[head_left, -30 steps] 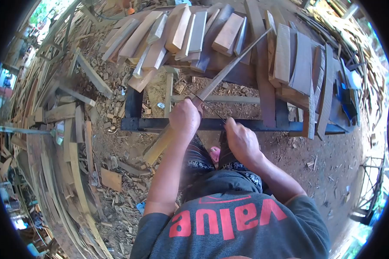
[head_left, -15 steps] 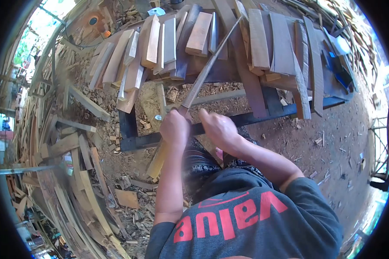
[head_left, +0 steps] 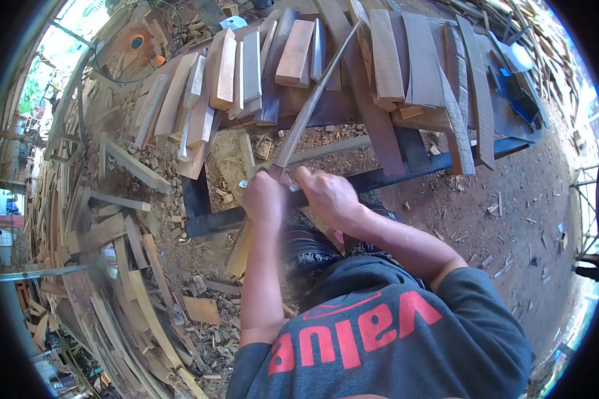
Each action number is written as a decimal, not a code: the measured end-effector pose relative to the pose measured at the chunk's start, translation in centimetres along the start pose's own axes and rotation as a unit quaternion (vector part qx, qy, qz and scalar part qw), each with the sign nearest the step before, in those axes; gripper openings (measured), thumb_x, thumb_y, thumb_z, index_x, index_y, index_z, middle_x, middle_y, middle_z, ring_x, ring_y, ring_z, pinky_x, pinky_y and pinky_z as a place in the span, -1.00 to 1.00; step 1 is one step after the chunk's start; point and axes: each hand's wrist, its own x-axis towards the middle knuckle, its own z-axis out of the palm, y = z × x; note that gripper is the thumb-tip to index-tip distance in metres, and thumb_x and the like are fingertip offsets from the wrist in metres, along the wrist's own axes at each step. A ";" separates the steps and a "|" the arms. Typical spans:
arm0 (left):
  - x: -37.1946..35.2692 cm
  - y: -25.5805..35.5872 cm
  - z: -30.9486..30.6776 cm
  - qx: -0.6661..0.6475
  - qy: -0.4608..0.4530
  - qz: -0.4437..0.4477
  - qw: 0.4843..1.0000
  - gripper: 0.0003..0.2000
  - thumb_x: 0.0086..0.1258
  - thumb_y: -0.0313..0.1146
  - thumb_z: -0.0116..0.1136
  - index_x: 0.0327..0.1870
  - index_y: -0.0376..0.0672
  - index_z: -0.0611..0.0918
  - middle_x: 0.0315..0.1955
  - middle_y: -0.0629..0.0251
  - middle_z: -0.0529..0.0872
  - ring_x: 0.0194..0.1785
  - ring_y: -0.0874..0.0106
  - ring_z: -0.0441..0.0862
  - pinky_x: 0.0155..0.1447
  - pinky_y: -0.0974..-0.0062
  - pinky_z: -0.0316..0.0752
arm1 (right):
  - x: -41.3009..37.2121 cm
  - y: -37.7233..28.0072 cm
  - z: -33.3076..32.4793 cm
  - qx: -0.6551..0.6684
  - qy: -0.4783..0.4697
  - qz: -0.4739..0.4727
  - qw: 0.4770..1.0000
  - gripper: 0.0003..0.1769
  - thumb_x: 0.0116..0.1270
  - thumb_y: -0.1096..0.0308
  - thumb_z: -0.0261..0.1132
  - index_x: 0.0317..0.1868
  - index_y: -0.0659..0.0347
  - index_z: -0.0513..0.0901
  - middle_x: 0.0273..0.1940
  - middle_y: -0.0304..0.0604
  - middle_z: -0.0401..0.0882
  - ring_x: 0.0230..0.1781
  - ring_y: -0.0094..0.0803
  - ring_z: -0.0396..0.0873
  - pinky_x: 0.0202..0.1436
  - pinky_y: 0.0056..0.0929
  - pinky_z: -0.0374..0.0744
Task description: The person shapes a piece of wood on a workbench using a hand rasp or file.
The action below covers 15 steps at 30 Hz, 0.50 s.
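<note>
My left hand point(head_left: 264, 198) is wrapped around the near end of a long, narrow wooden strip point(head_left: 294, 136). The strip slants away to the upper right, and its far end lies among the boards on the bench. Beside it, my right hand point(head_left: 330, 197) is closed, knuckles up, close to the strip's near end. Whether anything sits inside those fingers is hidden. Both hands are just above the dark front bar point(head_left: 373, 181) of the bench frame, in front of my lap.
Several cut wood pieces, such as a thick block point(head_left: 295, 53) and a wide board point(head_left: 422, 63), lie side by side across the bench. Long offcuts point(head_left: 146, 312) are heaped on the left. Wood chips litter the dirt floor point(head_left: 459, 219).
The view has shifted slightly, so the bench and boards appear a little to the left. My right hand is slightly closer to my left hand. The left hand still grips the strip.
</note>
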 end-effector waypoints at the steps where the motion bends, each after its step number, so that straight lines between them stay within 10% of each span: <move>1: -0.2 0.1 -0.1 -0.001 0.003 0.004 1.000 -0.66 0.17 -0.06 0.32 -0.28 -0.18 0.69 -0.32 0.00 0.75 -0.16 0.04 0.71 -0.05 0.15 0.58 | -1.1 0.2 -1.0 0.000 -0.001 -0.001 1.000 -0.90 0.28 0.47 0.12 -0.23 0.28 0.39 -0.40 0.14 0.62 -0.35 0.01 0.69 -0.30 -0.10 0.65; 15: -0.3 0.2 0.2 0.010 0.008 0.004 1.000 -0.66 0.17 -0.06 0.33 -0.24 -0.17 0.68 -0.29 0.01 0.75 -0.14 0.05 0.71 -0.04 0.15 0.58 | -4.2 1.0 -2.6 -0.025 -0.051 0.020 0.998 -0.91 0.29 0.50 0.10 -0.21 0.27 0.42 -0.41 0.15 0.62 -0.40 0.04 0.68 -0.34 -0.08 0.66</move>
